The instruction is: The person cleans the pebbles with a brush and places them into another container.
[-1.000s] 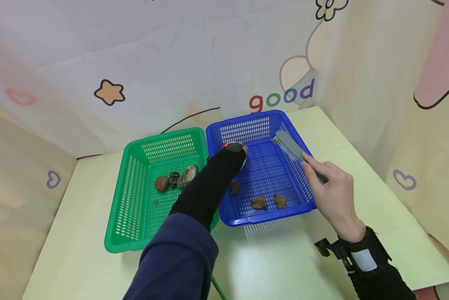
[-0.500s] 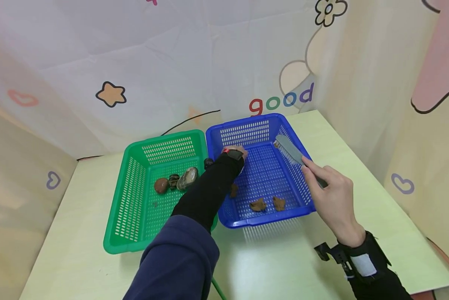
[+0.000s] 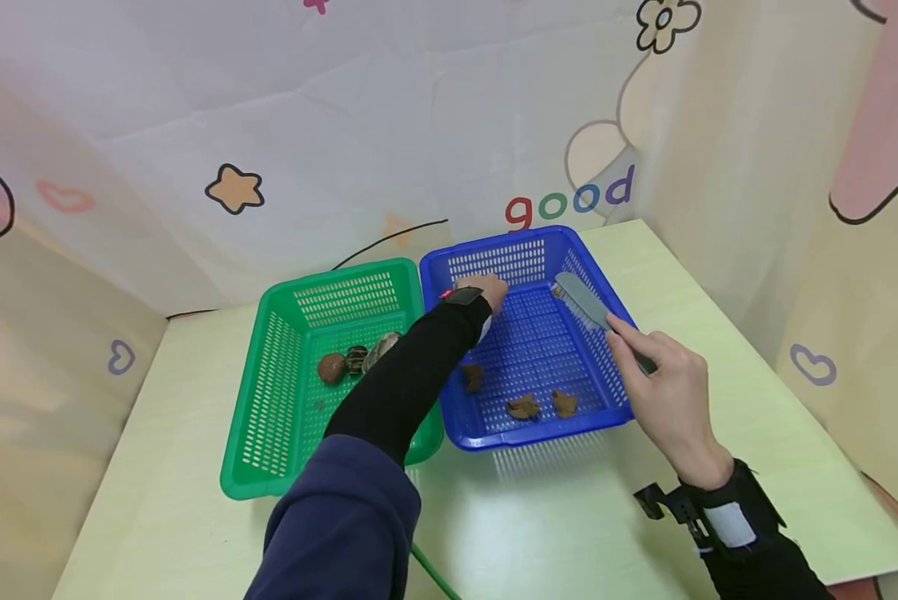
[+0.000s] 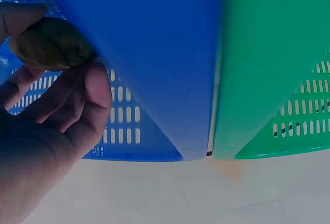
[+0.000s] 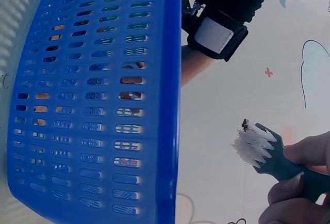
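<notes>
Left hand (image 3: pixel 486 287) has risen slightly, pinching a brownish stone (image 4: pixel 54 46) within the blue basket (image 3: pixel 531 333).
Right hand (image 3: pixel 666 383) grips the grey brush (image 3: pixel 582 298); lifting seems the present step, next probably calling for stone to meet bristles (image 5: pixel 252 144).

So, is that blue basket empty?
Not empty: in the head view, several brown pieces lie on the floor of the blue basket.
</notes>
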Demonstrator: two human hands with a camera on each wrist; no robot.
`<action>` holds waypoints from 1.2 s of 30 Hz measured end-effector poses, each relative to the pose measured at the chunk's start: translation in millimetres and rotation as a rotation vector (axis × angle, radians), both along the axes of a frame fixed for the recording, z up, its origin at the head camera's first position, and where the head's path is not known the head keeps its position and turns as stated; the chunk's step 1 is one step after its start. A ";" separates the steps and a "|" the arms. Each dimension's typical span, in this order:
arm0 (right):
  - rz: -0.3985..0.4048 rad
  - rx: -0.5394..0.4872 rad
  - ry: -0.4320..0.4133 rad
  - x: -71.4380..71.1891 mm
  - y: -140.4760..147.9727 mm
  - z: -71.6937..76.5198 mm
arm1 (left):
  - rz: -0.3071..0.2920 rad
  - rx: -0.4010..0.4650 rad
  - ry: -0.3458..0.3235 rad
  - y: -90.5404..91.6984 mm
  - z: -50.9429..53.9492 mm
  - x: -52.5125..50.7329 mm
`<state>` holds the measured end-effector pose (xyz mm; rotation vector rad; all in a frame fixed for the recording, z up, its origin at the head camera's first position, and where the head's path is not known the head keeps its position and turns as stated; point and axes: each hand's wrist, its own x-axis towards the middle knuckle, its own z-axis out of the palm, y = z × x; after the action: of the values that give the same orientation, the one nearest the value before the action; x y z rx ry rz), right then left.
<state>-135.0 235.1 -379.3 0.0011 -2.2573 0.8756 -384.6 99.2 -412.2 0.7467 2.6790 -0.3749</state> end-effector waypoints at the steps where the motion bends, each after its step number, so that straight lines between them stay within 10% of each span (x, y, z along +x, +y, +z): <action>1: 0.000 0.002 -0.001 0.0 -0.1 0.1 | -0.005 0.002 -0.006 -2.1 5.0 4.3; 36: 0.072 0.061 0.030 -15.2 -26.7 16.7 | -0.106 0.630 0.000 -74.4 66.6 50.8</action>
<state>-150.2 208.4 -362.6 0.1237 -2.2667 0.8384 -333.9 24.8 -345.6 1.0519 2.7696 0.4742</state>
